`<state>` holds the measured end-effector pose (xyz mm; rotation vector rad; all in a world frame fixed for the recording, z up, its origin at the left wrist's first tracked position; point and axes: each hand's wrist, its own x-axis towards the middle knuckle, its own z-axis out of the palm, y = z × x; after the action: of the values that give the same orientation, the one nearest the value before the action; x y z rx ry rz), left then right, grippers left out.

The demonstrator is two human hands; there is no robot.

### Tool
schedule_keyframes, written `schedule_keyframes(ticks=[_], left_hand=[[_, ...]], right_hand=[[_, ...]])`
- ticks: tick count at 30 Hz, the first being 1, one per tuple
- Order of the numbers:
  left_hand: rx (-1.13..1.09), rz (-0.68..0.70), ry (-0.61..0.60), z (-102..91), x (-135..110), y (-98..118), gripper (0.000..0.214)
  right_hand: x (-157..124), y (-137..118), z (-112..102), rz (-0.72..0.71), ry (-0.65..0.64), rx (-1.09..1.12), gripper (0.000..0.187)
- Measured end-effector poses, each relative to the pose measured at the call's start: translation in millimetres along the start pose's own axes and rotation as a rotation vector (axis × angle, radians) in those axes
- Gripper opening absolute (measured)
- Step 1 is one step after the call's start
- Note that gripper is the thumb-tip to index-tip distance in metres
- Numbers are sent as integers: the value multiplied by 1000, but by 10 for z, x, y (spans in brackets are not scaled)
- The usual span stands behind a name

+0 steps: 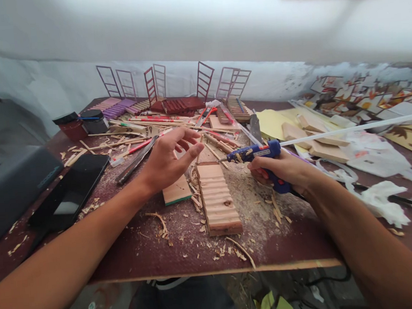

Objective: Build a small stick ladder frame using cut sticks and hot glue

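My right hand (pixel 276 168) grips a blue hot glue gun (pixel 259 151), and a long white glue stick (pixel 353 127) runs out of its back. The gun's nozzle points left, at the far end of a ridged wooden block (pixel 219 198) lying on the table. Just left of that far end hovers my left hand (pixel 173 152), fingers curved with a gap between thumb and forefinger. Beside its fingertips is a thin wooden stick (pixel 201 139); whether they touch it is unclear. A flat board with a green edge (pixel 176 190) lies left of the block.
Wood shavings (pixel 161 224) litter the brown table. At left are a phone (pixel 73 193), a dark case (pixel 20 193) and paint jars (pixel 94 121). Small ladder-like frames (pixel 205 80) stand at the back. Wood pieces (pixel 319 138) and crumpled white tissue (pixel 382 200) lie right.
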<state>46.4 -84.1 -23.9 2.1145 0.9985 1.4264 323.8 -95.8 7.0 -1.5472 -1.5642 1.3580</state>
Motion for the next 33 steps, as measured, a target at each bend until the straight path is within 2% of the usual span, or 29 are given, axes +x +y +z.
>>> schedule_keyframes(ticks=[13,16,18,20,23,25,26,29,33], left_hand=[[-25,-24,-5,-17,1,11,21],[-38,-20,-7,-29,1,-2,19],[-38,-19,-4,-38,-4,-20,19],[-33,-16,-5,-47,-10,-39,20],[-25,2,-13,-57,-14,-55,20],[-19,13,-17,-63,-13,-57,19],[-16,15,-17,-65,-11,-57,19],[-6,15,-13,-71,-8,-60,18],[-2,22,-11,-74,-8,-72,16]], right_hand=[[-35,28,-108,-4,91,-183,35],[-107,-7,-190,-66,217,-184,29],[-187,-33,-246,-99,298,-252,31],[-284,-39,-301,-152,402,-408,38],[-443,30,-395,-401,577,-756,43],[-552,129,-475,-523,572,-920,43],[-608,188,-520,-506,519,-965,41],[-765,357,-660,-333,375,-1024,28],[-893,460,-808,-197,307,-979,10]])
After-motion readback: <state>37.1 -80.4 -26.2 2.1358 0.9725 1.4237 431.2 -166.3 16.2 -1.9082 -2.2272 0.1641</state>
